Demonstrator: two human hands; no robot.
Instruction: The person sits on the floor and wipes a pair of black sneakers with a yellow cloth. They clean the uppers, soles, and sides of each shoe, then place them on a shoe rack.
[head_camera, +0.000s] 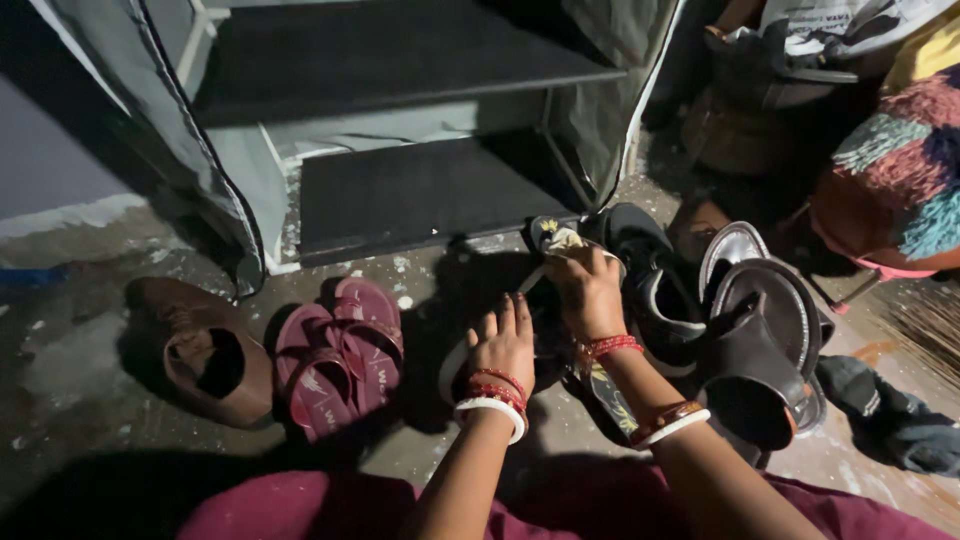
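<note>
While left hand (503, 343) lies flat, fingers together, on dark shoe (545, 330), right hand (585, 287) pinches pale cloth (562, 239)

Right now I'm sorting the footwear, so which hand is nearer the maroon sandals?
Left. The left hand rests on the floor just right of the maroon sandals; the right hand is farther right, gripping a shoe.

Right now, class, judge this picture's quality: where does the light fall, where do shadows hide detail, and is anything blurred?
Head view: light falls mainly on the left hand, right hand and maroon sandals; deep shadow swallows the picture's lower edge and the shoe rack shelves; the black shoes lose detail in the dark; wide-angle bending tilts the rack's sides; the corners look soft.
</note>
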